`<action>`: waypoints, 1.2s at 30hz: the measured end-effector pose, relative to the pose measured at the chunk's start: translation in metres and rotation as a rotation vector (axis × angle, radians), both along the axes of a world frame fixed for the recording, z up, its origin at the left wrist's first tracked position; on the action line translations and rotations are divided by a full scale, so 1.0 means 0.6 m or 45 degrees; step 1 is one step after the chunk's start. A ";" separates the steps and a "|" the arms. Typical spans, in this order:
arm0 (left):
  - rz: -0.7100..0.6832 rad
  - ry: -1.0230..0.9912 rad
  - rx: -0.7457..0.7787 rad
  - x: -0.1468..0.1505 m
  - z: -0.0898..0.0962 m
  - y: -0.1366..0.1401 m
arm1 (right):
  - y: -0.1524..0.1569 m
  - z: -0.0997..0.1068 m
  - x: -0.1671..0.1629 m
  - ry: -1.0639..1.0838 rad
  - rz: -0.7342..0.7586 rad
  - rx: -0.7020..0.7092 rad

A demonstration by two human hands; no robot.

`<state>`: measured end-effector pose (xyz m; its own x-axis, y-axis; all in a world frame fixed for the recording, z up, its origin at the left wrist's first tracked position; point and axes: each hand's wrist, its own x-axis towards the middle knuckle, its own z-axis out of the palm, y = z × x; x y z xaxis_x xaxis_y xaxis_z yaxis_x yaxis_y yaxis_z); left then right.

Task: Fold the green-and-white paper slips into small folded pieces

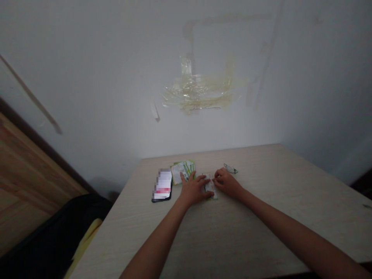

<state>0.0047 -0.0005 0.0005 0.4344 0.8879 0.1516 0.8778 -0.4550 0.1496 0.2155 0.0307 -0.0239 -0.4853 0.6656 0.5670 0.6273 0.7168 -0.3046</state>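
Observation:
A small printed card (209,186) with pale and reddish print lies on the table between my hands. My left hand (193,190) is spread flat, with fingertips on the card's left and lower parts. Its other fingers reach over the near edge of a fanned pile of green and white cards (180,170). At the card's right edge, my right hand (226,182) has thumb and fingers pinched together. What is between those fingertips is too small to tell. Just beyond my right hand lies a small green and white crumpled piece (231,168), perhaps a wrapper.
A dark-edged phone (162,186) with a lit, partly blurred screen lies left of the cards on the wooden table (261,232). Behind stands a white wall (116,97) with peeling clear tape (200,93). Dark and yellow cloth (84,242) is beside the table's left edge.

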 end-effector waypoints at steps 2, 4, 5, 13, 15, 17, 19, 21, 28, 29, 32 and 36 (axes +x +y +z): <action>-0.004 -0.020 0.001 -0.001 -0.002 0.001 | -0.003 0.000 0.002 -0.018 0.017 0.002; -0.006 -0.034 -0.003 -0.001 -0.003 0.001 | -0.004 -0.001 0.003 -0.031 0.029 0.005; -0.006 -0.037 -0.005 -0.001 -0.003 0.001 | -0.005 -0.001 0.004 -0.034 0.032 0.006; -0.013 -0.071 -0.017 -0.001 0.000 0.001 | -0.016 0.004 0.005 -0.057 0.055 0.018; -0.013 -0.068 -0.027 -0.001 0.000 0.001 | -0.020 0.006 0.007 -0.075 0.085 0.029; -0.009 -0.057 -0.039 -0.001 0.001 0.000 | -0.026 0.009 0.010 -0.104 0.122 0.035; -0.001 -0.049 -0.048 0.000 0.003 0.000 | -0.032 0.012 0.012 -0.122 0.142 0.044; 0.005 -0.039 -0.052 0.001 0.005 -0.001 | -0.038 0.014 0.014 -0.148 0.142 0.056; 0.010 -0.009 -0.044 0.002 0.008 -0.003 | -0.057 0.020 0.022 -0.158 0.243 0.050; 0.008 -0.011 -0.035 0.001 0.006 -0.003 | -0.059 0.020 0.023 -0.151 0.251 0.045; 0.007 -0.021 -0.019 0.001 0.001 -0.002 | -0.061 0.018 0.024 -0.131 0.244 0.046; 0.022 -0.011 0.018 0.003 -0.005 -0.001 | -0.056 0.012 0.023 -0.112 0.193 0.043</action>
